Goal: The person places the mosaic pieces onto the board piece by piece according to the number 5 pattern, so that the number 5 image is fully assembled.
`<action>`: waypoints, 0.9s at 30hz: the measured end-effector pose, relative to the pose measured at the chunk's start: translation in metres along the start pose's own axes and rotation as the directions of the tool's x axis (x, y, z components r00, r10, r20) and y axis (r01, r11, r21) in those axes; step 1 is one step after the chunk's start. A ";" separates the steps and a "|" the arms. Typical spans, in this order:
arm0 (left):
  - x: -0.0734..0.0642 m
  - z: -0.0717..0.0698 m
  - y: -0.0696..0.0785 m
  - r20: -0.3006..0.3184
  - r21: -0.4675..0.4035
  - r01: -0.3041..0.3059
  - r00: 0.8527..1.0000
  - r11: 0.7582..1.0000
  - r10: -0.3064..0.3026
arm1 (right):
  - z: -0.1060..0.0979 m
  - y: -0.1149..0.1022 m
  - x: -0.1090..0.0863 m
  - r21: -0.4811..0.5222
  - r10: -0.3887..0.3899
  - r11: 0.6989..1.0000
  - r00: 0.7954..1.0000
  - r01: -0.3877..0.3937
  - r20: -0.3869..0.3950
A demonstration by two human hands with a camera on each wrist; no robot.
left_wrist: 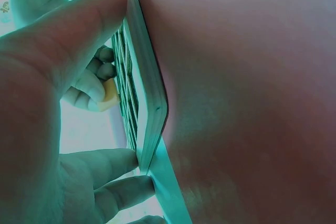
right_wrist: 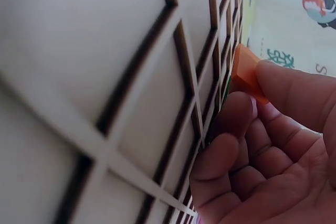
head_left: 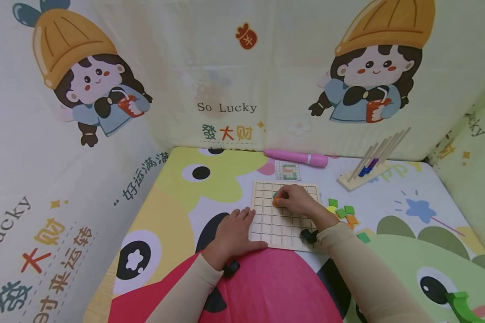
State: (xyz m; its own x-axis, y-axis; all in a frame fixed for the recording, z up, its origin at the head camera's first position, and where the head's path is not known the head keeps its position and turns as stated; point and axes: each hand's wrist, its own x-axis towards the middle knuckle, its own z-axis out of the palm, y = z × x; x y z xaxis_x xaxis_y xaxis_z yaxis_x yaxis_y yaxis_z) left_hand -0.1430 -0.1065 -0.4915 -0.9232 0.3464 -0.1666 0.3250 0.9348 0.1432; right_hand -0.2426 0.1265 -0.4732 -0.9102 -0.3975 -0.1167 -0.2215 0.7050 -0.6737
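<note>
A wooden grid board [head_left: 280, 235] lies flat on the table in the head view. My right hand [head_left: 297, 199] is over its upper middle and pinches an orange square tile [right_wrist: 247, 72] between thumb and fingers, tilted against the grid in the right wrist view. A bit of green tile [right_wrist: 226, 88] shows beside the fingers, mostly hidden. My left hand [head_left: 236, 231] rests at the board's left edge, fingers spread, thumb along the near edge. In the left wrist view the thumb and fingertips touch the board's side [left_wrist: 149, 87].
Loose green, orange and yellow tiles [head_left: 349, 210] lie right of the board. Behind it are a small pattern card [head_left: 288, 171] and a pink pen-shaped object [head_left: 297, 158]. A wooden peg stand [head_left: 365, 176] with blue and purple beads stands at the back right, before the cloth wall [head_left: 283, 89].
</note>
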 end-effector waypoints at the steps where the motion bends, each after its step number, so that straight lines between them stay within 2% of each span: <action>1: 0.000 0.001 0.000 0.001 -0.001 0.000 1.000 1.000 0.000 | 0.000 0.000 0.000 -0.003 0.010 1.000 1.000 -0.010 0.002; 11: 0.000 0.000 0.002 0.001 -0.005 0.011 1.000 1.000 -0.011 | 0.004 0.001 0.003 -0.051 0.022 0.998 1.000 -0.022 -0.004; 21: 0.000 0.000 0.002 0.003 -0.014 0.009 1.000 1.000 -0.008 | 0.005 -0.007 0.006 -0.187 0.004 0.982 1.000 -0.008 -0.020; 27: 0.000 0.000 0.002 -0.003 -0.012 0.006 1.000 1.000 -0.006 | 0.005 -0.009 0.002 -0.207 -0.005 0.978 1.000 0.003 -0.008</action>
State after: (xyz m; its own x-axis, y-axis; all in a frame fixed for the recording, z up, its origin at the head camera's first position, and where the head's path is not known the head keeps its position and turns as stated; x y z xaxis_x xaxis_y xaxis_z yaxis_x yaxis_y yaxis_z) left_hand -0.1421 -0.1047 -0.4910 -0.9257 0.3407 -0.1643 0.3172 0.9358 0.1537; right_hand -0.2408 0.1168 -0.4710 -0.9119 -0.3963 -0.1073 -0.2923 0.8102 -0.5081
